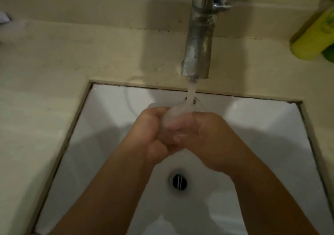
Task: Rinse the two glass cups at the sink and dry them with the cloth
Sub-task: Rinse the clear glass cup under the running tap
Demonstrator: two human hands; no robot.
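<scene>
Both hands meet under the stream: the left hand (153, 131) and right hand (200, 131) curl around one blurred cup (173, 114) held between them, directly below the tap (198, 41). Its long axis I cannot tell. The second cup and cloth are out of view.

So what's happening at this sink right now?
A person is rinsing a glass cup under running water from the tap. The left hand and the right hand are both wrapped around the cup over the white sink. The cup is clear and blurred, so little of it shows. A yellow bottle stands on the counter. No second cup or cloth is in view.
</scene>
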